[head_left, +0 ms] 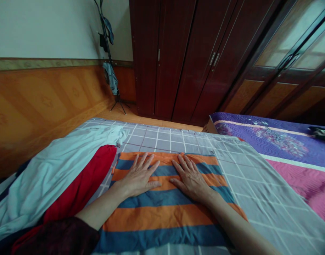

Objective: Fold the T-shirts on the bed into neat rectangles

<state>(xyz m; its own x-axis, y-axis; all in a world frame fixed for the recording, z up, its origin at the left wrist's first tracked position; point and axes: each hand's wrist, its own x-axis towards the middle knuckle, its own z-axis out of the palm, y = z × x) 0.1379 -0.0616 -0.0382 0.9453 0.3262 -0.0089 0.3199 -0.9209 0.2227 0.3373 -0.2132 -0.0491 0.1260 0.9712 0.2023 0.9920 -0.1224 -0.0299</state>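
Observation:
An orange and blue striped piece of cloth [162, 216], perhaps a garment, lies spread on a grey checked bedsheet [167, 140]. On its left upper part my left hand [141, 177] rests palm down, fingers spread. My right hand [190, 179] presses flat on the right upper part, its fingers also apart. Both thumbs point inward with a strip of cloth showing between them. Small wrinkles run across the lower stripes. Neither hand grips anything.
Left of the striped cloth lie a red garment [82, 184] and a pale blue garment [53, 163]. A purple and pink bedspread [279, 141] is to the right. Beyond the bed stand a dark red wardrobe [175, 71] and a coat rack [106, 39].

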